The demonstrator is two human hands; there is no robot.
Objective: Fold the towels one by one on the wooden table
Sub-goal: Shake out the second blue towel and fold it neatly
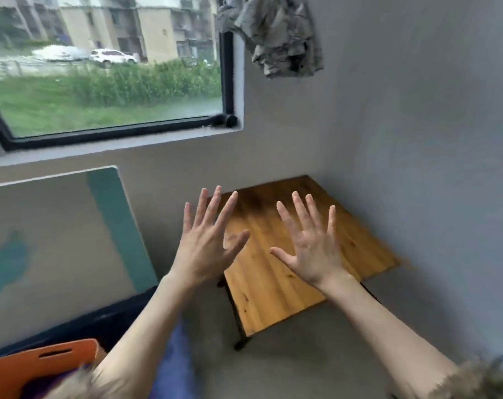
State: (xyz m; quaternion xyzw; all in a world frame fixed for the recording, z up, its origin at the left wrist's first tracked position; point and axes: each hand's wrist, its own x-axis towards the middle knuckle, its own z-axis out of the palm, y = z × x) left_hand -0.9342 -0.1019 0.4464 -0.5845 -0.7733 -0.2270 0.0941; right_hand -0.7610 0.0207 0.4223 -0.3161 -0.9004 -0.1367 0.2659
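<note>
Wooden table (276, 286) in the corner, warm orange planks, bare. Left hand (207, 243) and right hand (310, 249) above it, fingers spread, holding nothing. Orange basket (34, 367) cut off, contents blurred.

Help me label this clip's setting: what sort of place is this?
Probably a room in a home, at ground level. A small wooden table stands in the corner of plain grey walls, a crumpled cloth hangs by the window, and outside are grass, parked cars and apartment blocks.
</note>
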